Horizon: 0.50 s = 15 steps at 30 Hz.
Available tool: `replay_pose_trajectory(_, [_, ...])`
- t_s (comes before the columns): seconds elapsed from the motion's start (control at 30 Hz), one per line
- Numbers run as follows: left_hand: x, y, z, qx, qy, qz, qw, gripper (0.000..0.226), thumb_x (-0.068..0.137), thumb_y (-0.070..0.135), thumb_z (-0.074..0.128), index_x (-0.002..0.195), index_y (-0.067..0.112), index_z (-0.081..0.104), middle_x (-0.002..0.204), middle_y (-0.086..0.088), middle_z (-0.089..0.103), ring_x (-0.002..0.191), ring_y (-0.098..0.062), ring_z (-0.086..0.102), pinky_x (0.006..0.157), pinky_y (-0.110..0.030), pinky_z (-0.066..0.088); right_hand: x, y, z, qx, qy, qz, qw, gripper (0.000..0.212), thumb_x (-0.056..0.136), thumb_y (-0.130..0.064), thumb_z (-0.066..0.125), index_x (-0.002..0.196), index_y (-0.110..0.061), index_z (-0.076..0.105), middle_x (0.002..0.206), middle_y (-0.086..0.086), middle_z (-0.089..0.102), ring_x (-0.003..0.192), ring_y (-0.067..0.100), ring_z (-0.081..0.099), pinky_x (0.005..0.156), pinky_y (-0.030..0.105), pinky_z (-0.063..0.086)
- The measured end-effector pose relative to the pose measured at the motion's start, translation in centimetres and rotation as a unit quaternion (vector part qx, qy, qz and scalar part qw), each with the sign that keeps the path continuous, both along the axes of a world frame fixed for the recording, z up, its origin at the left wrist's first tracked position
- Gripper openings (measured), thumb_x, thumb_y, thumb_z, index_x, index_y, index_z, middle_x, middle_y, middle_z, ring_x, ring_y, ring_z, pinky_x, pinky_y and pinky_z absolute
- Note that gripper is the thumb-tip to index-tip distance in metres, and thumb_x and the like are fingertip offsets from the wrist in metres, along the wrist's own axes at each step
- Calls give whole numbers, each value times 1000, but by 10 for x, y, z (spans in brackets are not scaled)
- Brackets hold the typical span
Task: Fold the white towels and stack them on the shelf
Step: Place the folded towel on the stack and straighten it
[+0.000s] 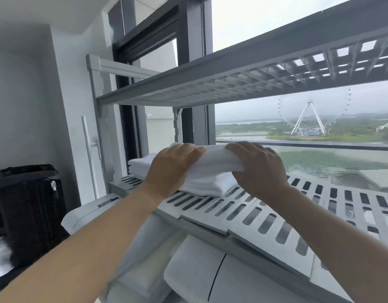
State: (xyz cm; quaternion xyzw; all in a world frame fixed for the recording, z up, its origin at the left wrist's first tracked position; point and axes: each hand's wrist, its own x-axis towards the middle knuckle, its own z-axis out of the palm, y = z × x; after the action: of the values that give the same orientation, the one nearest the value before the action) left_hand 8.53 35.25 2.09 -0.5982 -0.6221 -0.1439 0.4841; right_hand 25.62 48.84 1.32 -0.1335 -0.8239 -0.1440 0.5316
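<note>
Head view only.

- Folded towel (219, 159) is held by both ends: left hand (173, 169) on the left end, right hand (257, 171) on the right.
- Both grips are closed on it, fingers curled over the top. Thumbs are hidden, presumably underneath.
- My read on the two-end hold: it keeps the fold layers from sliding apart and keeps the towel level for set-down.
- The towel is directly over the stack (207, 185) of folded white towels on the slatted shelf (276, 217). Can't tell if it's resting on the stack or just above it.
- A second white pile (141, 164) sits behind-left, beside the shelf post.
- The upper shelf (232, 71) runs overhead, which likely explains the low, flat approach from the front.

Step in hand looks like placement on the stack, so this towel is nearly done.

The next move calls for squaring the edges to the stack, then easing both hands out together.

Risk: thumbs dragging the layers below, or the towel landing skewed toward the front edge and slumping off.
</note>
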Motion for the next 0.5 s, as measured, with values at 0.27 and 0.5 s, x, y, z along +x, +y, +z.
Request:
replay_pose_trajectory(0.27, [-67,64,35,25,46,-17,998,57,69,-10,62,119,15,53,102,-6,62,93,-28,59,72,-37,49,-68,64,25,17,26,-3,1000,48,62,-12,72,108,-21,61,102,-2,67,87,26,64,74,37,49])
replay_pose_trajectory(0.5, [-133,117,39,17,47,-32,998,46,78,-2,47,121,10,57,112,-11,62,102,-33,58,78,-46,51,-128,110,22,31,29,-26,999,47,61,-12,70,106,-21,59,102,-3,66,86,26,63,71,37,49])
